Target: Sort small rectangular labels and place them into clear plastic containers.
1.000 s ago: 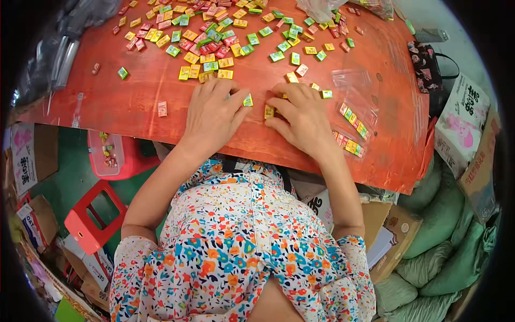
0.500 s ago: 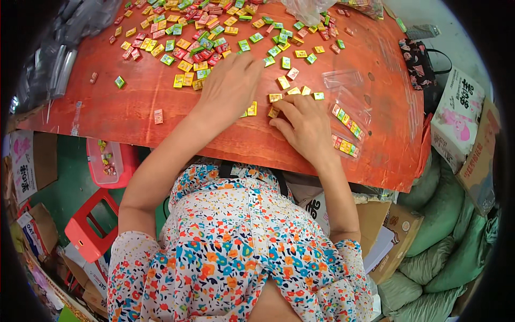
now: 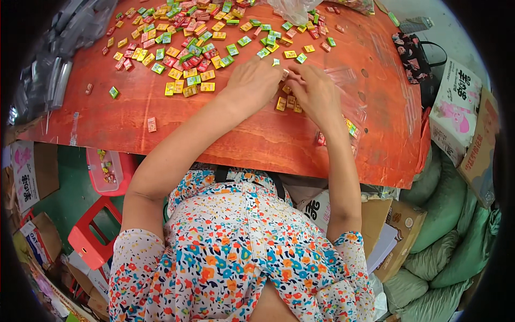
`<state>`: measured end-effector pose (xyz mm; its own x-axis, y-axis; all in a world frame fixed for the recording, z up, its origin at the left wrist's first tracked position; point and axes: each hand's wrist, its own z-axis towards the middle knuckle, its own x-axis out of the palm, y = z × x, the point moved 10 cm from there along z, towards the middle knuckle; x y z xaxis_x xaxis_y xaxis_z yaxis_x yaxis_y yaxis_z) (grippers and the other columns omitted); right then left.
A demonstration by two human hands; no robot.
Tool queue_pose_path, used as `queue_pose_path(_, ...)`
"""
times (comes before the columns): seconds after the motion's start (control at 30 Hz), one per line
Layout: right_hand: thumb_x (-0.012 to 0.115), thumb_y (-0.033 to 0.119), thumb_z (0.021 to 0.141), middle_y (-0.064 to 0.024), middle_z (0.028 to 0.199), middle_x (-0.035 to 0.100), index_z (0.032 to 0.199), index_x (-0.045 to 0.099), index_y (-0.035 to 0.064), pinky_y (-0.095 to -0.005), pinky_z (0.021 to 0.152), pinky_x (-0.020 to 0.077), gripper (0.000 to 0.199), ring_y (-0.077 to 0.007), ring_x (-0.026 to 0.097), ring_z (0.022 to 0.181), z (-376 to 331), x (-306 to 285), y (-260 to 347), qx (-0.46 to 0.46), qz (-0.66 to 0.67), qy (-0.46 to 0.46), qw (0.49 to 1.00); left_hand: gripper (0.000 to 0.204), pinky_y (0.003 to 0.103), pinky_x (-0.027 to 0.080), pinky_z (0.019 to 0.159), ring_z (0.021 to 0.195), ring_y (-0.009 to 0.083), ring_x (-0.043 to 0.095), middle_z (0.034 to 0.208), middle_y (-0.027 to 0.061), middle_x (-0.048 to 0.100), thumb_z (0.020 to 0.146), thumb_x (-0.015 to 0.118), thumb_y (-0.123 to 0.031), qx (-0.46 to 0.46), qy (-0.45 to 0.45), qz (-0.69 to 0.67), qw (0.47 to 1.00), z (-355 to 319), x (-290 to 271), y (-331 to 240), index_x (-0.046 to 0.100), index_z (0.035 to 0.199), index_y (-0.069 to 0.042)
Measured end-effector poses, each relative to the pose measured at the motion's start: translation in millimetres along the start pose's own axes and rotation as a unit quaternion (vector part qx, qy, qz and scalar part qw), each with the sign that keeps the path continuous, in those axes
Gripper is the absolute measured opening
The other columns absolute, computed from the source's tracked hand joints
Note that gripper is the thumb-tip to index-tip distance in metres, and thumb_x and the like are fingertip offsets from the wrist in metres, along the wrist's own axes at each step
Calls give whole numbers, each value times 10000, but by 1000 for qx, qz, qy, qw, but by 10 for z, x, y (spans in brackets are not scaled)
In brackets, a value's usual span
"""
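Observation:
My left hand is over the red tabletop with its fingers curled and pressed together; what they hold, if anything, is hidden. Close by, my right hand pinches a small pale box between thumb and fingers, right at the left fingertips. A little green box lies just beyond them. Below the right fingers sits a short row of small yellow boxes. Partly behind my right forearm, a clear plastic tray holds small coloured boxes.
A large spread of small red, yellow and green boxes covers the table's far side. Empty clear trays lie at right. Dark plastic sleeves are heaped at left. A red stool and cartons stand around the table.
My left hand has moved right and my right hand slightly up, so they now nearly meet. Several yellow boxes now sit together below the right fingers. The whole view has shifted slightly.

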<state>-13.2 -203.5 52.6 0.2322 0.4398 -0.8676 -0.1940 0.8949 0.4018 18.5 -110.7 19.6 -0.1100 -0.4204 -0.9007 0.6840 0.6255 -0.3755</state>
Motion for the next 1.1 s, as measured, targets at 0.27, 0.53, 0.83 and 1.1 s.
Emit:
queue_pose_path(0.27,671,210,836,-103,962,675,1025,687,75,-417,713,519,232,-318,649,860,142,241,74,-52,-69,41,995,144,430,525,733,842,322,626,885,141,596,805,652,-124,-34,-93,-29,995,-737,-795,350,635,893,-11)
queue_pose_path(0.53,681,133,850,-139,1081,633,1143,644,56,-400,813,528,305,-310,618,1009,-418,328,662,-168,56,114,978,269,423,500,774,914,328,596,935,139,579,805,706,-110,-128,-34,-89,987,-1490,-783,567,641,1045,-6)
queue_pose_path(0.83,702,160,833,-127,1121,589,1213,585,43,-400,807,527,415,-309,616,985,-400,467,805,-100,69,163,979,451,423,525,780,943,319,615,1119,103,549,770,759,-193,-105,-19,-109,988,-1359,-664,483,607,1174,-61)
queue_pose_path(1.1,724,196,808,-99,1049,605,1180,621,60,-388,773,523,410,-283,618,943,-411,591,842,-131,54,132,981,356,418,517,725,869,304,629,972,108,577,768,761,-206,-95,-38,-125,987,-1362,-554,505,651,1070,-52)
